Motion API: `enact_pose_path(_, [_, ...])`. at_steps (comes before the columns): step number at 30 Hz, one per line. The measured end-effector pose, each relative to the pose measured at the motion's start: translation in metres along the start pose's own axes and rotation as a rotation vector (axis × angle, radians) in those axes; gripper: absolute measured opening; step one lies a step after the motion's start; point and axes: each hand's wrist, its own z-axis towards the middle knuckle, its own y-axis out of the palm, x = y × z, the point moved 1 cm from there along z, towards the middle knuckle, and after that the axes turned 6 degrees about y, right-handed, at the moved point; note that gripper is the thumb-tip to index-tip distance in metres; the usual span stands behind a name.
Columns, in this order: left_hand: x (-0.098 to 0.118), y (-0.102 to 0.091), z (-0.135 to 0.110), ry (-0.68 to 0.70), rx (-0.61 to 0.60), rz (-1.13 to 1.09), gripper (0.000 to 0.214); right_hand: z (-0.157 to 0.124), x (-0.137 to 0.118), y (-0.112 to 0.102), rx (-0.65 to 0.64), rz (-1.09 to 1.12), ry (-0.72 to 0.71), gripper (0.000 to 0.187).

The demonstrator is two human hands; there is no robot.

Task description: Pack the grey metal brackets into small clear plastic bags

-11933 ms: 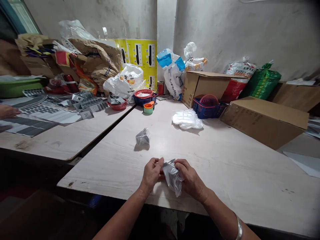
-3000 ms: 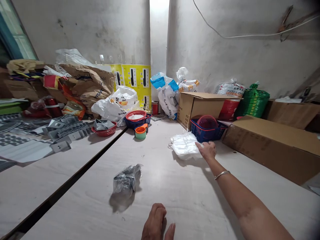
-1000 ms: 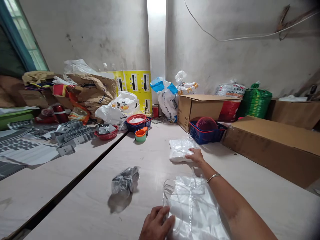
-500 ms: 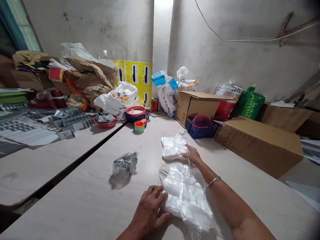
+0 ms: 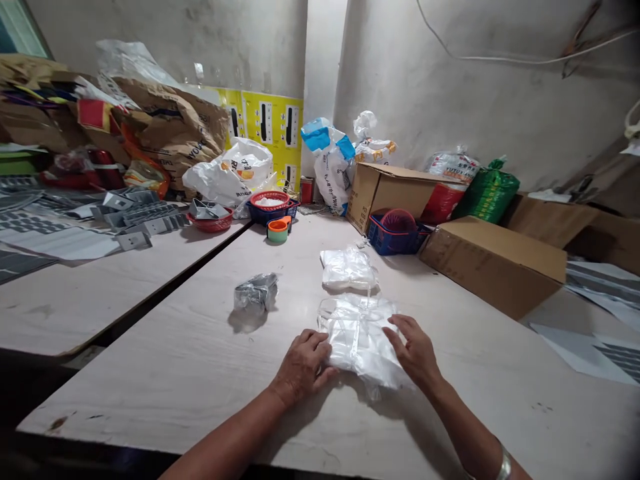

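A bundle of clear plastic bags, tied with a clear strip, lies flat in front of me. Along its left edge rests my left hand, thumb apart from the slightly bent fingers. My right hand is at the bundle's right side, its thumb and forefinger spread over the edge. Just beyond lies a smaller folded stack of clear plastic bags, touched by neither hand. Left of both, a crumpled clear bag with grey pieces inside sits on the table.
An orange and green tape roll stands farther back, near baskets. Cardboard boxes and a blue basket line the right. Grey parts cover the left table, across a dark gap.
My right hand has drawn back from the smaller stack to the larger bundle's right edge. My left hand stays at the left edge. The view has shifted, showing the table's front edge.
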Motion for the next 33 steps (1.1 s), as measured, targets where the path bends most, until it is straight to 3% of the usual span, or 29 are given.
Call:
enact_pose_path(7, [0.003,-0.003,-0.003,0.107,0.053,0.039,0.030,-0.044,-0.009,0.008,-0.116,-0.137,-0.017,0.031])
enact_pose_path(15, [0.009,-0.004,-0.004,0.157,0.032,0.066,0.031,-0.068,-0.017,0.008,-0.093,-0.215,-0.051,0.038])
enact_pose_path(19, [0.009,-0.001,-0.002,0.142,-0.002,0.064,0.030,-0.067,-0.017,0.015,-0.108,-0.283,-0.104,0.034])
enact_pose_path(25, [0.012,0.001,0.000,0.085,-0.060,0.121,0.041,-0.039,-0.002,0.025,-0.073,-0.256,-0.008,0.029])
enact_pose_path(29, [0.011,0.001,-0.001,0.119,-0.060,0.146,0.049,-0.029,0.006,0.013,-0.076,-0.237,0.032,0.030])
enact_pose_path(33, [0.010,-0.003,0.000,0.155,0.038,0.129,0.051,-0.049,-0.001,-0.010,0.029,-0.225,0.059,0.031])
